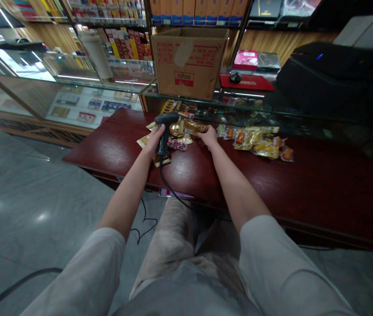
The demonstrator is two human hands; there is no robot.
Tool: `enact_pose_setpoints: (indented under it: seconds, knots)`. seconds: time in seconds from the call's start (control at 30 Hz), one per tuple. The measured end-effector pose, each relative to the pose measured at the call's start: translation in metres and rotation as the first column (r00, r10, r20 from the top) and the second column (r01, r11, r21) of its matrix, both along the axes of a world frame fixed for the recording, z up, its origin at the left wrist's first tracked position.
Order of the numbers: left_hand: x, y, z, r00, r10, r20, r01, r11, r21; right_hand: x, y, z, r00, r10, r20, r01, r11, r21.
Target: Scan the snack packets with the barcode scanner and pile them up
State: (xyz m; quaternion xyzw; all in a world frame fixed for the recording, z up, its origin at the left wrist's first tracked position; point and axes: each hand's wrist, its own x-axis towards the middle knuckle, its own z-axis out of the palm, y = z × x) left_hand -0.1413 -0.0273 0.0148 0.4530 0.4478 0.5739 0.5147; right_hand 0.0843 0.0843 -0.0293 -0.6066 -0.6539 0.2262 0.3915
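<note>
My left hand (155,139) is wrapped round the grip of a black corded barcode scanner (165,121), whose head points right at a gold snack packet (188,127). My right hand (208,137) pinches the right end of that packet and holds it just above the dark red wooden counter (107,149). More gold packets (147,139) lie under and beside the scanner. The scanner's cable (169,184) runs off the counter's near edge.
A second heap of snack packets (260,142) lies to the right on the counter. Behind stand a cardboard box (189,61) on a glass display case (84,94), shelves of goods, a red mat with a mouse (235,77) and a black machine (331,79).
</note>
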Motion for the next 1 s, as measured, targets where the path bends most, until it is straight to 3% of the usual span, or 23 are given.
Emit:
enact_pose_setpoints:
  seconds: [0.07,0.17,0.23,0.33,0.5,0.77,1.0]
  knots:
    - [0.001,0.000,-0.002,0.999,-0.031,0.006,0.031,0.999,0.027,0.011,-0.009,0.001,0.968,0.027,-0.248,-0.042,0.998,-0.056]
    - [0.002,-0.001,-0.004,0.993,-0.119,-0.024,0.120,0.992,0.032,0.027,-0.029,0.004,0.794,0.174,-0.582,-0.264,0.962,-0.072]
    - [0.003,-0.001,-0.006,0.984,-0.173,-0.036,0.175,0.984,0.031,0.037,-0.043,0.004,0.668,0.241,-0.704,-0.362,0.932,-0.024]
    - [0.005,0.000,-0.007,0.974,-0.225,-0.023,0.226,0.973,0.046,0.046,-0.057,0.001,0.603,0.227,-0.765,-0.349,0.937,0.003]
    - [0.008,-0.001,-0.006,0.957,-0.288,-0.019,0.288,0.957,-0.023,0.047,-0.063,0.001,0.609,0.214,-0.764,-0.317,0.948,0.014]
    - [0.014,-0.007,-0.006,0.943,-0.331,-0.035,0.324,0.936,-0.136,0.041,-0.072,0.011,0.704,0.180,-0.687,-0.280,0.959,-0.036]
    - [0.008,0.002,-0.021,0.905,-0.423,-0.044,0.421,0.905,-0.056,0.039,-0.075,0.015,0.734,0.198,-0.650,-0.305,0.951,-0.056]
